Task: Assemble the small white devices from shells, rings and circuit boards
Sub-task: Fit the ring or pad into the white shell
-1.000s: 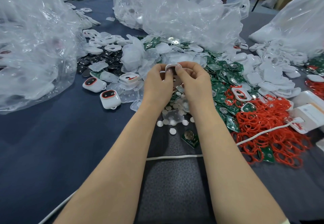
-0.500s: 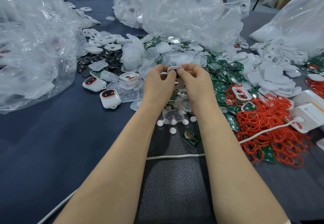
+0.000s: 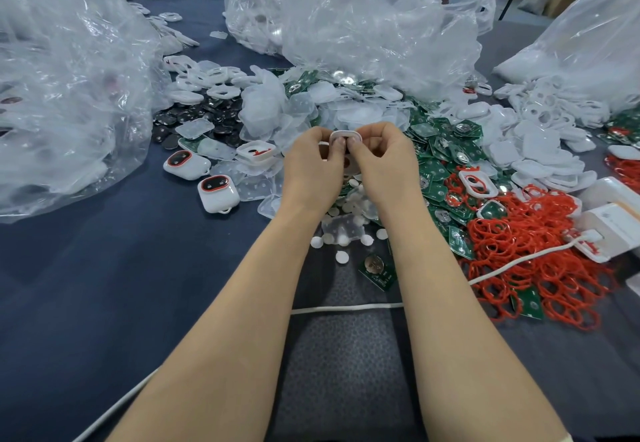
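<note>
Both my hands pinching one white shell above the parts pile

My left hand [image 3: 313, 168] and right hand [image 3: 382, 164] meet over the middle of the tabletop [image 3: 104, 286], fingers curled in, thumbs pressed side by side, holding a small white shell [image 3: 344, 136] between them; only its rounded upper rim shows above my thumbs. Two finished devices [image 3: 218, 192] with red-ringed dark faces lie to the left of my hands, near a large clear plastic bag [image 3: 62, 95]. Green circuit boards [image 3: 440, 164] are heaped just right of my right hand, and a tangle of red rings [image 3: 540, 261] spreads beyond them. Small white discs [image 3: 341, 257] are scattered under my wrists, and a white cable [image 3: 346, 308] runs across beneath my forearms.
</note>
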### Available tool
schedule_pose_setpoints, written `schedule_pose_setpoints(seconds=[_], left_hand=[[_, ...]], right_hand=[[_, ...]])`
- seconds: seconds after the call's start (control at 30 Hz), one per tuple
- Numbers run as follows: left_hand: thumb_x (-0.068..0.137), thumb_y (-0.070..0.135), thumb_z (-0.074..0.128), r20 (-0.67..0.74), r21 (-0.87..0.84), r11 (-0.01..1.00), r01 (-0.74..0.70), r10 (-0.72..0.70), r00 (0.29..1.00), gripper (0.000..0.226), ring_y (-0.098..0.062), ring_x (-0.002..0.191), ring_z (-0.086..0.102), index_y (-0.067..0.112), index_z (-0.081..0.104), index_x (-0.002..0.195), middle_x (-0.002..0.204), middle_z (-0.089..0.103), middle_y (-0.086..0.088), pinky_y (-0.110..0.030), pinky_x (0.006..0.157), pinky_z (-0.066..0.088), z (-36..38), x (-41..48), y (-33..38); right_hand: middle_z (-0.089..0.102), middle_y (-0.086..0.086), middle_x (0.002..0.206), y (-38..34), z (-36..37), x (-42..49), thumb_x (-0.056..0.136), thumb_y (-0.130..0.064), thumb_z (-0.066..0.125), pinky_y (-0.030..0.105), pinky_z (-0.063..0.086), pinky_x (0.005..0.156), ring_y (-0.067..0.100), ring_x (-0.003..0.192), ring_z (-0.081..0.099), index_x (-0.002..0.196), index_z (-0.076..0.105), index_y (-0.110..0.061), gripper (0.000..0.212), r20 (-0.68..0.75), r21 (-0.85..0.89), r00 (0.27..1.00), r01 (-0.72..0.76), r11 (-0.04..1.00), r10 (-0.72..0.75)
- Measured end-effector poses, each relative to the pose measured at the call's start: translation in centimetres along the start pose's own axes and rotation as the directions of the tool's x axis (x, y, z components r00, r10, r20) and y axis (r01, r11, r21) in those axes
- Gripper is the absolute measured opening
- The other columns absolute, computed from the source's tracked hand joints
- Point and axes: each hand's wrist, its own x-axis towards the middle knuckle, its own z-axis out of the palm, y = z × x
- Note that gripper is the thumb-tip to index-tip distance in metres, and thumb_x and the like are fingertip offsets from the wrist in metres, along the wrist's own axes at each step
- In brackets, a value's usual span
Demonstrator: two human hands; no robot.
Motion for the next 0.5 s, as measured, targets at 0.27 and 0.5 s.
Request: schedule_pose_setpoints(seconds=[0.27,0.5], left_hand=[[0.094,0.012,0.052,0.033,-0.035,0.998,0.054,-0.053,0.998,0.019,-0.027,0.086,0.07,0.029,0.059,0.09,0.091,0.073,-0.009,-0.048,0.084,0.056,-0.22,-0.05,-0.1],[0.096,0.011,0.051,0.062,-0.022,1.0,0.001,0.001,0.998,0.017,-0.025,0.085,0.07,0.025,0.061,0.099,0.09,0.073,-0.009,-0.048,0.084,0.056,-0.22,-0.06,-0.02]], right_hand=[[0.056,-0.007,0.067,0.18,-0.29,0.0,0.087,-0.016,0.065,0.027,0.048,0.065,0.009,0.065,0.056,0.083,0.057,-0.021,0.011,-0.019,-0.054,1.0,0.011,0.998,-0.012],[0.056,-0.003,0.067,-0.14,-0.83,0.2,0.088,-0.012,0.063,0.031,0.049,0.066,0.016,0.067,0.06,0.083,0.053,-0.021,0.015,0.007,-0.055,1.0,-0.027,0.998,0.027]])
